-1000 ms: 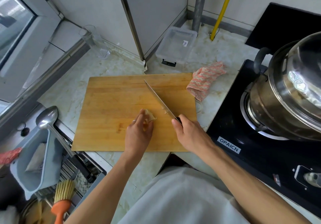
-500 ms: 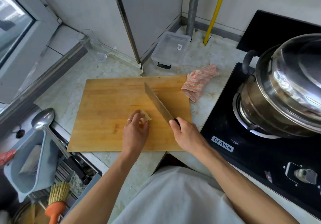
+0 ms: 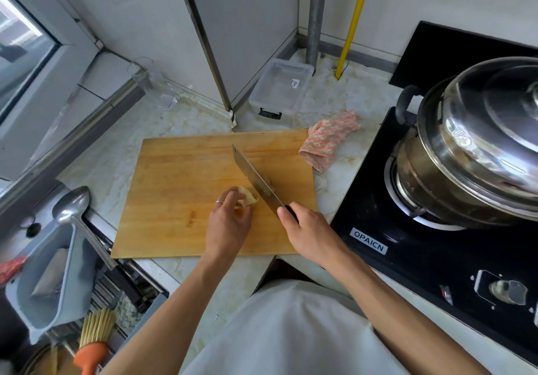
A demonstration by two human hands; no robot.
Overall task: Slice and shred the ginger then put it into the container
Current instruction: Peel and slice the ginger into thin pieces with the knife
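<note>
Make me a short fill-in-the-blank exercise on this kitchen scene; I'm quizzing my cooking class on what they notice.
1. The right hand grips the handle of the ____.
2. The left hand holds the ginger down on the wooden ____.
3. The clear plastic container lies beyond the board, and inside it is ____.
4. A pink cloth lies between the board and the black ____.

Missing words: knife; cutting board; nothing; stove

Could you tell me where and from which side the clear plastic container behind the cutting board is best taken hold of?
Probably by its long side rims, reaching over the cutting board. The container lies flat and open-topped, one short end tucked toward the corner pipe, the dark-latched end facing the board, so the long rims look freest.
</note>
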